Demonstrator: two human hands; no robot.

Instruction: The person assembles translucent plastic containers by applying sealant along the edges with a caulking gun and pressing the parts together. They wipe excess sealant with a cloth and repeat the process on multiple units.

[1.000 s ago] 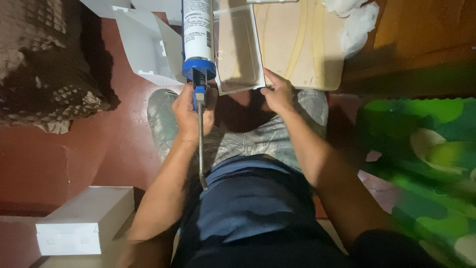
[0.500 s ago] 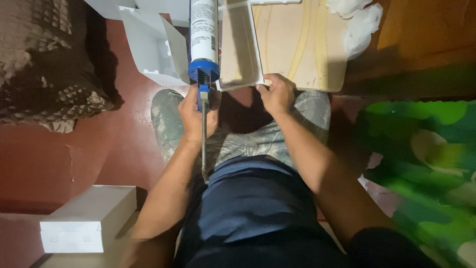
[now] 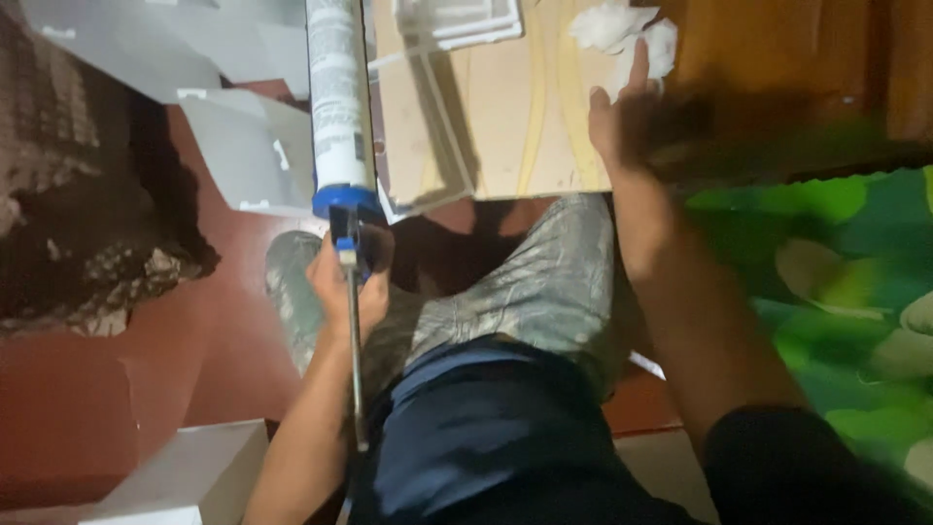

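White sealant tube in a blue-collared caulking gun [image 3: 338, 107] stands upper centre-left; your left hand [image 3: 348, 282] is clenched round its handle. Your right hand [image 3: 622, 117], fingers spread, blurred, rests on the pale wooden board [image 3: 505, 117] near white crumpled tissue [image 3: 622, 29].

bare red floor [image 3: 146, 389] left, white panels [image 3: 243, 146] crowding wooden board [image 3: 505, 117]

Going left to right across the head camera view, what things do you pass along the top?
Dark woven mat → white panel → caulking gun, gripped by the left hand → wooden board → right hand by the white rag → green patterned cloth.
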